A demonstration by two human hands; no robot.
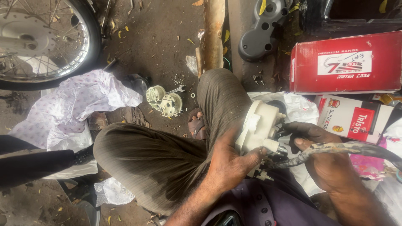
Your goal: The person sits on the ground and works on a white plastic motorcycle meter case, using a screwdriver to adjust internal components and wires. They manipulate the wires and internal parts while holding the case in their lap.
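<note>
meter housing (260, 125): cream plastic (grimy) | left hand (228, 163) cradles it | right hand (322, 155) grips cable (351, 147)

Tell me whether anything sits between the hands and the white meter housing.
Nothing visible does. The left hand already grips the white meter housing from below, and the right hand touches its back while holding the wiring harness.

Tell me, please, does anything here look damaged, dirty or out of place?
Yes: the grimy, frayed-looking cable bundle across the right hand looks worn, and a second white plastic housing lies loose on the dirty ground beside a small spanner.
</note>
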